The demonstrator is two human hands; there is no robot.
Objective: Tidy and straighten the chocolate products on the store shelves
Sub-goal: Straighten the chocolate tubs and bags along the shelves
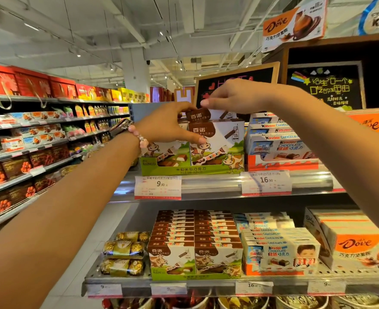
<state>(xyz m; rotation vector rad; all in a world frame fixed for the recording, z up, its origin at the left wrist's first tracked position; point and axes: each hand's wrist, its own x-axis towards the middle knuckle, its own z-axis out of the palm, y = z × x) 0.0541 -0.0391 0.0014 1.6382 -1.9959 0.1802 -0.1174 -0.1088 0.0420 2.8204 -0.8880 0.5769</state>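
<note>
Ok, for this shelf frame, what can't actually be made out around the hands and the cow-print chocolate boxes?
All head view:
- Left hand covers the upper part of the left cow-print box; its top edge is hidden.
- Right hand pinches the raised box; its fingertips hide the box's upper edge.
- Small print on the price tag is blurred.
- Tubs below are cut by the bottom edge.

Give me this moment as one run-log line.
left hand: holds front brown-and-white cow-print chocolate box | right hand: pinches top edge of box behind | site: upper metal shelf | stage: straightening
</note>
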